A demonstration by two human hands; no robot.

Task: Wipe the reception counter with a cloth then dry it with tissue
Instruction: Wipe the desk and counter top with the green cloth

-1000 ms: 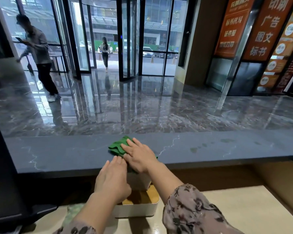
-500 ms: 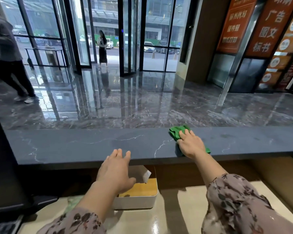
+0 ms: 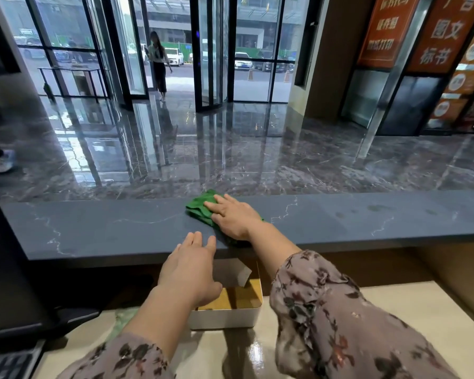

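Right hand [image 3: 234,216], fingers flat, presses green cloth [image 3: 200,207] mid-length on counter [image 3: 107,231]; left hand [image 3: 190,272] released at counter's near edge (tissue box [image 3: 230,315] below counter); advise even pressure, overlapping passes toward spots [image 3: 375,207] at counter's right end.

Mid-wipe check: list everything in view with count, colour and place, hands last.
reception counter: one, dark grey with white veins, across the middle of the view
cloth: one, green, on the counter under the right hand
damp marks: a few, darker grey, on the counter to the right
tissue box: one, white with a wood-coloured top, on the lower desk
tissue: one, white, sticking up out of the box
lower desk: one, cream, nearest the camera
keyboard: one, dark, bottom left corner
signs: several, orange, far right wall
passer-by: one, dark skirt, at the glass doors
left hand: one, fingers straight, tips at the counter's near edge
right hand: one, pressing flat on the cloth
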